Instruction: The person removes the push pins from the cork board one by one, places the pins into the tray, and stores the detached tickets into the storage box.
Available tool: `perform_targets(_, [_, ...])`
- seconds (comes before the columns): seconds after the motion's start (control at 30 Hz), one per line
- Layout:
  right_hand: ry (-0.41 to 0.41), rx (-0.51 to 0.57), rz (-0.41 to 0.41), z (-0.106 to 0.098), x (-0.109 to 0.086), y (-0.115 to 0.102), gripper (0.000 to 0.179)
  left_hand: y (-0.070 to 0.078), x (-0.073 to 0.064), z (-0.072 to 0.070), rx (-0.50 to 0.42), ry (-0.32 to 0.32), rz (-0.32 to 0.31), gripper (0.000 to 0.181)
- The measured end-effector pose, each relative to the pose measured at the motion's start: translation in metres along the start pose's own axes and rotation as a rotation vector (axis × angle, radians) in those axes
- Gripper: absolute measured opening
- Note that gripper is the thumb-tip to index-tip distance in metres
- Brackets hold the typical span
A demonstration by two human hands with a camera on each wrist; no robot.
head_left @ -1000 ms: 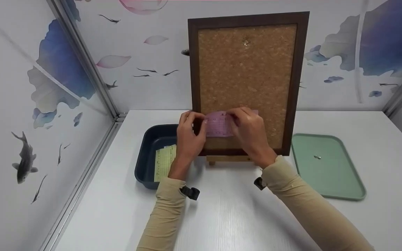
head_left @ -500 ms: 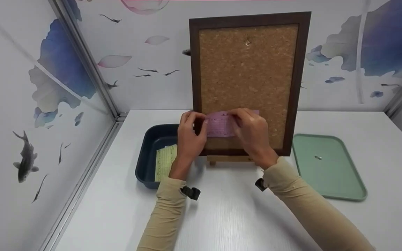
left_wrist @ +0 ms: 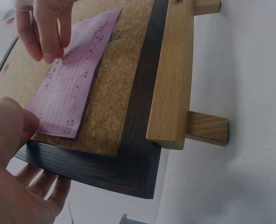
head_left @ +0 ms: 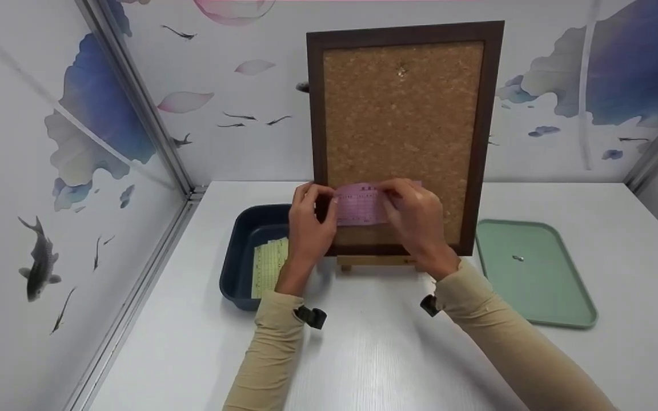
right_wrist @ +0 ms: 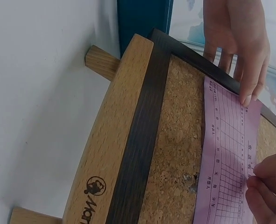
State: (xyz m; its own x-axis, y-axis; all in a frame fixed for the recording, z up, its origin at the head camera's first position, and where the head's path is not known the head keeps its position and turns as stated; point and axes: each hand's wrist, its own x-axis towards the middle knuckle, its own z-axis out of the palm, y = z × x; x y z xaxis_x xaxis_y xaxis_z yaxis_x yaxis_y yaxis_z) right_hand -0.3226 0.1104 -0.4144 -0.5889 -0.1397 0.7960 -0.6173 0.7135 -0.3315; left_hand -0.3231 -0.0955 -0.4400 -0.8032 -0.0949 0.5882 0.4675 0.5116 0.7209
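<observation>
A pink printed slip (head_left: 358, 204) lies against the lower part of a framed cork board (head_left: 403, 114). My left hand (head_left: 313, 220) holds the slip's left end, thumb and index at its edge. In the left wrist view, the left hand's other fingers (left_wrist: 42, 184) reach behind the dark frame. My right hand (head_left: 417, 214) has thumb and index pinched at the slip's upper middle. A thin pin tip shows at those fingertips (right_wrist: 258, 171) in the right wrist view; the rest of it is hidden. The slip's right part is mostly behind the right hand.
A wooden stand (left_wrist: 173, 79) supports the board. To the left, a dark blue bin (head_left: 237, 268) contains yellow printed slips (head_left: 269, 262). A green tray (head_left: 552, 285) on the right bears small shiny pieces (head_left: 518, 258). Clear pins (head_left: 401, 71) sit high on the cork.
My right hand has shifted slightly right and its wrist has turned a little, so more of the slip's heading shows. The left hand keeps its hold at the left end.
</observation>
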Motion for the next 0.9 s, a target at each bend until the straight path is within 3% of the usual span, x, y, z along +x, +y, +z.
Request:
perform_targets(0.43, [0.007,0.023,0.065,-0.014,-0.005,0.009,0.008,0.001,0.0,-0.001,0.018,0.021,-0.034,0.011])
perform_targets(0.9, [0.046,0.064,0.084,-0.033,-0.013,0.022,0.008,0.008,0.005,-0.017,0.015,0.067,-0.037,0.011])
